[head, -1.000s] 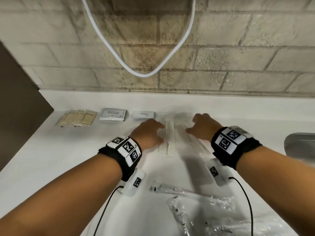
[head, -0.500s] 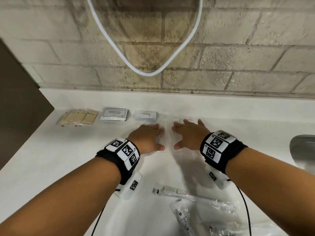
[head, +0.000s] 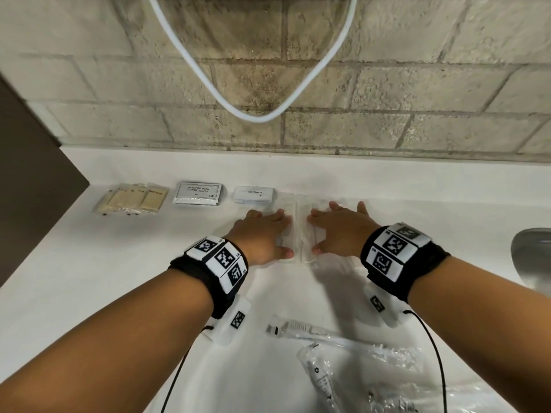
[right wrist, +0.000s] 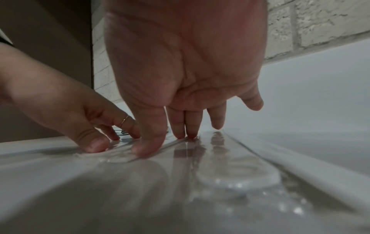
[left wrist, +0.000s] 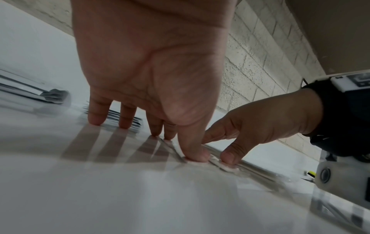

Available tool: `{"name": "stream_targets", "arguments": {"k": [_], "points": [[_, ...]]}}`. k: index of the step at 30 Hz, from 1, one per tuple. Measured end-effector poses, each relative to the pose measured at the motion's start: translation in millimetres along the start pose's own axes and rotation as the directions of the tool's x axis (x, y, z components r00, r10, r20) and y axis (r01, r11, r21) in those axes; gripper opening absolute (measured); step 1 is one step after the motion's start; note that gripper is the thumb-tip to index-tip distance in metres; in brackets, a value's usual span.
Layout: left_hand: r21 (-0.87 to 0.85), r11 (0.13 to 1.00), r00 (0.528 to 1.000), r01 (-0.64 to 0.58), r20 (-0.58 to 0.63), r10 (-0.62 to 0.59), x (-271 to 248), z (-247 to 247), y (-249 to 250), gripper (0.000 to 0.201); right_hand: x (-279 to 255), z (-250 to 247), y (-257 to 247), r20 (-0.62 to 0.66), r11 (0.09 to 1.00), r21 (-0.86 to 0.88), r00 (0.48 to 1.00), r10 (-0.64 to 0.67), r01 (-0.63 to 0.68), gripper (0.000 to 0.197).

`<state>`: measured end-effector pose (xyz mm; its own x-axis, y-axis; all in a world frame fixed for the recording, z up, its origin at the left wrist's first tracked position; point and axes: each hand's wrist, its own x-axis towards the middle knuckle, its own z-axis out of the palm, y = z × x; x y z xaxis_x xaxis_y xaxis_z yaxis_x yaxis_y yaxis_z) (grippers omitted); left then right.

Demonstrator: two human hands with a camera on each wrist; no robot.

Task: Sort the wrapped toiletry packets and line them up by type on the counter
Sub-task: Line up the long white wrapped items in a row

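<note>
White solid-surface counter (head: 89, 278) is filling the lower frame. At mid-frame, clear plastic comb packets (head: 295, 228) are being pressed flat side by side by the left hand (head: 262, 236) and the right hand (head: 340, 231), fingers straight and spread. At upper left, tan soap packets (head: 131, 199), a grey shampoo sachet (head: 197, 193) and a white toothpaste sachet (head: 253, 194) are lying in a row.

Bathroom: white counter (head: 89, 263), sink edge (head: 530, 251), stone-brick wall (head: 387, 84), toiletry packets (head: 197, 193).
</note>
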<state>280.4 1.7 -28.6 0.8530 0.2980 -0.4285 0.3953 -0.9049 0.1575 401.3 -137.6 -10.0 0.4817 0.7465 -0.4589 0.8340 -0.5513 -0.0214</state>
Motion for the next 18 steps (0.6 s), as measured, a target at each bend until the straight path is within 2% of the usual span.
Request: {"name": "stream_targets", "arguments": {"k": [18], "points": [[0.014, 1.0, 0.997, -0.011, -0.072, 0.012, 1.5, 5.5, 8.0, 0.083, 4.0, 7.0, -0.1, -0.027, 1.0, 0.004, 1.0, 0.0, 0.0, 0.081]]}}
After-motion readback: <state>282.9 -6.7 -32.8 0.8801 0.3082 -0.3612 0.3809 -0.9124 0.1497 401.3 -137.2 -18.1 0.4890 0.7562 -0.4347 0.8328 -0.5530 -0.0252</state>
